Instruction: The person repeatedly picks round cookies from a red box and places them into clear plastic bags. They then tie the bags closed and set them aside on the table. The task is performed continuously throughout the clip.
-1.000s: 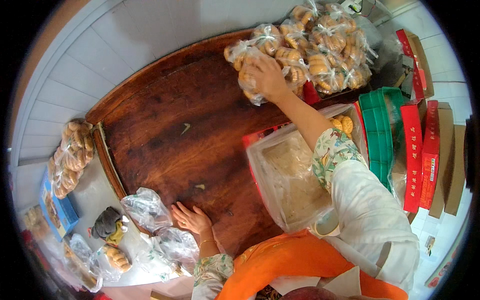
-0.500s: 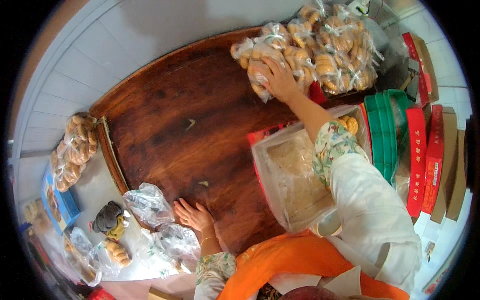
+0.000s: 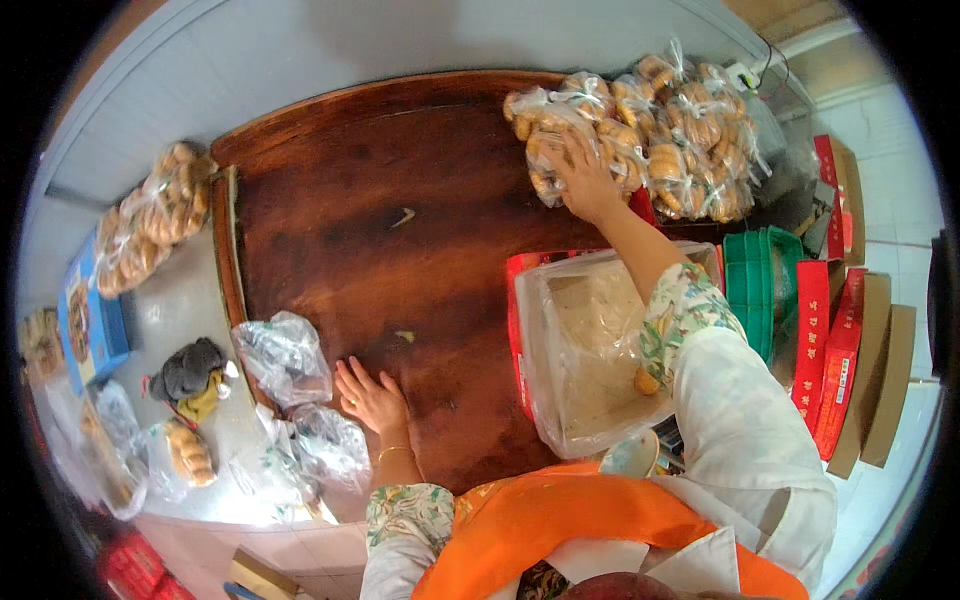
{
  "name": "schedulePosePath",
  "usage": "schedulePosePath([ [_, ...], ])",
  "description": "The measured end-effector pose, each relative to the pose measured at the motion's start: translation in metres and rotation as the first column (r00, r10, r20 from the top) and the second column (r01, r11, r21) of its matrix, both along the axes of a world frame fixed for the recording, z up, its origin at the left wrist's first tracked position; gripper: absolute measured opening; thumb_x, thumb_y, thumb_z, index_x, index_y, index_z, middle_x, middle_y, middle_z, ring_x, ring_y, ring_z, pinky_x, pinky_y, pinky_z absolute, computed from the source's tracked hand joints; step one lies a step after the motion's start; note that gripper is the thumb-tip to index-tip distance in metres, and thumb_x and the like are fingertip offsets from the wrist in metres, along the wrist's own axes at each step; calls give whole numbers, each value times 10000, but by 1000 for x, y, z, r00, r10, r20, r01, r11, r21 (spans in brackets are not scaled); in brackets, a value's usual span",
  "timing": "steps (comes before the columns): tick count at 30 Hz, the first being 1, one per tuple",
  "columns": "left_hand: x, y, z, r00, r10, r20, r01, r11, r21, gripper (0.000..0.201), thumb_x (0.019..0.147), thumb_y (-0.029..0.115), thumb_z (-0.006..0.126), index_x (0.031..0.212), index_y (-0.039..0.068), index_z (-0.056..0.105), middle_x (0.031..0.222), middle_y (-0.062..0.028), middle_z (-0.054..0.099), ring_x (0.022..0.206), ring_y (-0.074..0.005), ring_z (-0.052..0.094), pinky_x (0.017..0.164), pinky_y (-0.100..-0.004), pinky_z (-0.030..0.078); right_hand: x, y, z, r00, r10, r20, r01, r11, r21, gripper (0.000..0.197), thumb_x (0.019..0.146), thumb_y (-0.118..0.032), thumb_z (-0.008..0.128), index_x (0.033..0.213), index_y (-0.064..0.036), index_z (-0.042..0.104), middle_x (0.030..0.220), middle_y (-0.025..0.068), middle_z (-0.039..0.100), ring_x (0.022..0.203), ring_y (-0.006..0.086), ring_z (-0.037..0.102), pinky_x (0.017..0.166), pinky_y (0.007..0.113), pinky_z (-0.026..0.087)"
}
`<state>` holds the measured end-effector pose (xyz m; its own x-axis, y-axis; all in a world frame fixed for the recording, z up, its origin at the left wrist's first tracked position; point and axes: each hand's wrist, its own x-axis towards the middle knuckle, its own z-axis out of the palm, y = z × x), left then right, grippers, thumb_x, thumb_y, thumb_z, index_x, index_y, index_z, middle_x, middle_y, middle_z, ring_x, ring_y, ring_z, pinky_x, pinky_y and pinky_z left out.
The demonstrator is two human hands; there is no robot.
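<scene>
My right hand [image 3: 585, 178] lies on a tied clear bag of round golden pastries [image 3: 545, 180] at the front left of the pile, at the far right of the dark wooden table [image 3: 330, 240]. Its visible fingers are spread over the plastic, not wrapped round the bag. At the table's near left, my left hand [image 3: 374, 396] rests flat with fingers apart. Right beside it are two crumpled clear plastic bags, one farther off [image 3: 283, 358] and one nearer [image 3: 333, 447]. Nothing is held in the left hand.
A red box lined with clear plastic [image 3: 585, 420] stands under my right arm. Beyond it are stacked green trays [image 3: 748, 290] and red cartons [image 3: 838, 360]. Left, a pale counter [image 3: 165, 340] bears bagged pastries [image 3: 150, 215], a blue box [image 3: 95, 320] and dark cloth [image 3: 187, 370].
The view has shifted and turned slightly. My right hand stays on the same bag of pastries, and my left hand stays by the plastic bags.
</scene>
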<state>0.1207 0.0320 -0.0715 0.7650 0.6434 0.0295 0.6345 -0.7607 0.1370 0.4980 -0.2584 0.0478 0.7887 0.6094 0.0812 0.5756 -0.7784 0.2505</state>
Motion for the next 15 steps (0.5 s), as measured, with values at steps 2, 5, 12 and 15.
schedulePosePath([
  [2,0,0,-4,1000,-12,12,12,1000,8,606,853,296,558,1387,80,367,1492,-123,263,1344,-313,277,988,-489,298,-15,7,7,999,49,19,-48,999,-23,722,734,-155,691,1381,-224,377,1456,157,273,1359,345,240,1078,537,212],
  [5,-5,0,-2,998,8,56,-7,1000,-15,602,851,315,561,1383,91,389,1487,-124,276,1349,-297,274,997,-488,287,-78,65,39,983,136,-126,-131,990,48,650,750,-160,678,1348,-171,424,1437,168,306,1357,347,244,1084,532,207],
  [12,-29,25,0,933,-76,352,154,968,-199,576,800,262,629,1316,59,473,1405,-176,397,1309,-335,348,1056,-489,264,-307,163,62,788,483,-381,-378,869,319,558,750,-149,665,1277,-161,483,1375,146,392,1326,329,308,1079,543,211],
  [15,-65,37,18,901,-170,400,293,917,-270,457,762,146,624,1201,47,545,1270,-158,500,1212,-327,433,1007,-466,325,-372,174,37,722,543,-428,-439,838,324,562,756,-147,665,1285,-143,473,1341,139,430,1275,316,381,1041,511,298],
])
